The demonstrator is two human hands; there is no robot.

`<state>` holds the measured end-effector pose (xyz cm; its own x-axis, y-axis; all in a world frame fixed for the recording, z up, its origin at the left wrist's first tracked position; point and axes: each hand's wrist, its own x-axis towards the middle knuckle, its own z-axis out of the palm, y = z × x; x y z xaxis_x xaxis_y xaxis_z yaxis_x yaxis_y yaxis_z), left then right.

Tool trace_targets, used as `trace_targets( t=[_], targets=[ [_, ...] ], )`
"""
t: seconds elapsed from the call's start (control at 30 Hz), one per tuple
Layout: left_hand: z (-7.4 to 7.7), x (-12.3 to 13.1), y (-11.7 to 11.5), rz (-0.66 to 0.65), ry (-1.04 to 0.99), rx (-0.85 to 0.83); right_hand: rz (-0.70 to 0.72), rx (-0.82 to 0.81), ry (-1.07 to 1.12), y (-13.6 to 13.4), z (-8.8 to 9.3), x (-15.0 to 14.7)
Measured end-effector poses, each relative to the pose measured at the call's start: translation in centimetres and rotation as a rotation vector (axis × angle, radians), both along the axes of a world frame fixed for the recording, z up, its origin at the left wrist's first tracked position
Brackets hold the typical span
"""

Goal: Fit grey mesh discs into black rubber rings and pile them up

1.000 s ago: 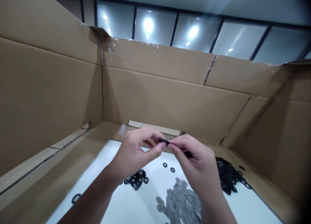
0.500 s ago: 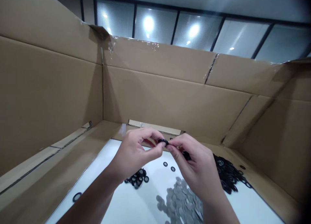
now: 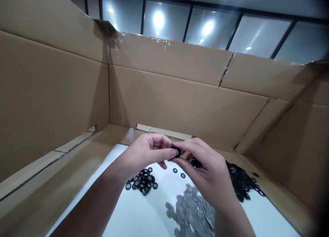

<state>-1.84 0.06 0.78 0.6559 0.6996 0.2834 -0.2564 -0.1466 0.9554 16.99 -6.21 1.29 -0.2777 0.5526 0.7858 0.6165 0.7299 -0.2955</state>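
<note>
1. Black ring (image 3: 178, 152), one: pinched between fingertips of left hand (image 3: 145, 150) and right hand (image 3: 204, 165), both closed on it, above white board (image 3: 133, 216).
2. Ring's centre: possibly filled, too obscured to confirm.
3. Hazard: slipping, from slight fingertip purchase; a drop could disturb grey discs (image 3: 192, 211) below.

White worktop (image 3: 123, 220), small parts
My feed shows black rings (image 3: 240, 182) heaped at the far right corner, grey discs (image 3: 191, 209) toward the near edge, black-rimmed discs (image 3: 143, 181) nearer the left, a loose pair (image 3: 183, 175) apart
</note>
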Motion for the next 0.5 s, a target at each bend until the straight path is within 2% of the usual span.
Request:
trace_targets(
  t=[0.2,0.5],
  targets=[
    [-0.5,0.3,0.4,-0.015,-0.055,-0.016,-0.009,0.067,0.038,0.6,-0.5,-0.4],
    [-0.5,1.0,-0.1,-0.011,-0.100,-0.058,-0.069,0.059,0.076,1.1,-1.1,-0.1]
  ],
)
